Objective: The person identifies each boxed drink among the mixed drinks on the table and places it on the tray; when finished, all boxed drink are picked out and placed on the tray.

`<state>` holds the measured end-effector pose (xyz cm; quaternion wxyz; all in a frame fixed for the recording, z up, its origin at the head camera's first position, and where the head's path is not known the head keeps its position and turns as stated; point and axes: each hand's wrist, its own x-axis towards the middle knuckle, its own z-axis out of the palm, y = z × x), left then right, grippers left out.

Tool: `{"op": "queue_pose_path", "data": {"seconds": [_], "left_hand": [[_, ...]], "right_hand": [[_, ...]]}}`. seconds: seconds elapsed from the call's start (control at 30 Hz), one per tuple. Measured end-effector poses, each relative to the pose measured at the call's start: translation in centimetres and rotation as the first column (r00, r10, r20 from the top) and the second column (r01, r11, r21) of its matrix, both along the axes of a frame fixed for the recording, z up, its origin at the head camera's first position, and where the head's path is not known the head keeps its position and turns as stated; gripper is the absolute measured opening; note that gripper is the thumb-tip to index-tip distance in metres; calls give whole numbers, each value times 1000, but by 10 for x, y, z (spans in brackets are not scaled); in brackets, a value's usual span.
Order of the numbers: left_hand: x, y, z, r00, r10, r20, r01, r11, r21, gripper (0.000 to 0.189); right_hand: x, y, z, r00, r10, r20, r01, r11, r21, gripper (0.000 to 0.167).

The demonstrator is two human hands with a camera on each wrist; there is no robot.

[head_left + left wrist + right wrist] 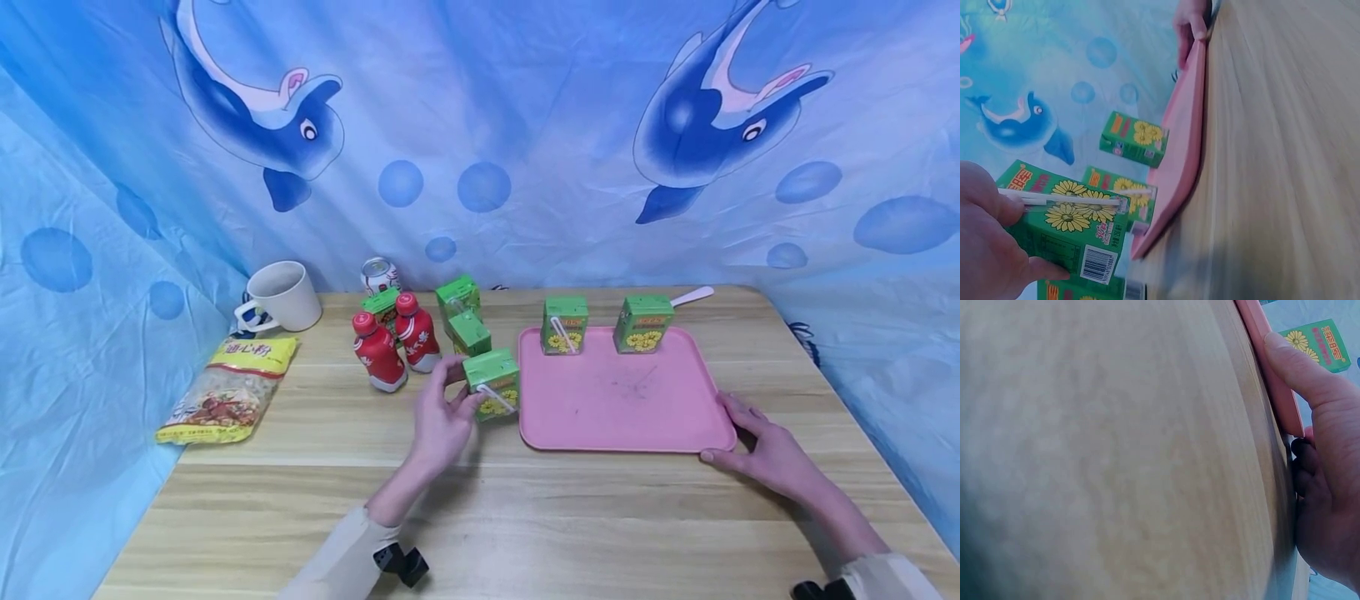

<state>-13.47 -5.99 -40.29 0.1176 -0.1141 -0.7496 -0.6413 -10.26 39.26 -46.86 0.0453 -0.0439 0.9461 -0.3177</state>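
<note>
My left hand grips a green drink carton with yellow flowers and a white straw on its front. It holds this carton upright beside the left edge of a pink tray. In the left wrist view, the thumb and fingers clasp the carton from one side. Two similar cartons stand on the tray's back part, a left one and a right one. My right hand holds the tray's front right corner, its thumb against the rim in the right wrist view.
Two red bottles stand left of my left hand, with more green cartons and a can behind. Farther left are a white mug and a yellow-ended food bag. A pale handle sticks out behind the right carton.
</note>
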Motion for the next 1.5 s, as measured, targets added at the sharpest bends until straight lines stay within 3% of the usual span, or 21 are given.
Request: {"op": "queue_pose_path", "data": {"seconds": [0.63,0.83,1.23,1.27,1.4,1.5], "left_hand": [[-20,43,4,993,-117,-8,117,993,-11,53],[-26,52,3,994,-106,21,107,994,-19,53],[-44,68,-5,991,-126,39,127,991,-33,52],[-43,69,-1,991,-131,39,132,991,-27,51],[-48,73,-3,988,-147,49,148,989,-21,52],[-57,77,-11,986,-155,58,157,987,-28,53]], "right_hand": [[0,2,-1,999,12,-38,-12,1000,-10,107],[0,2,-1,1000,7,-24,-7,1000,-19,108],[1,1,-1,999,5,-36,-6,1000,-28,106],[1,1,-1,999,4,-35,-5,1000,-27,106],[1,1,0,999,2,-32,-3,1000,-20,106],[0,1,-1,1000,1,-31,-2,1000,-11,107]]}}
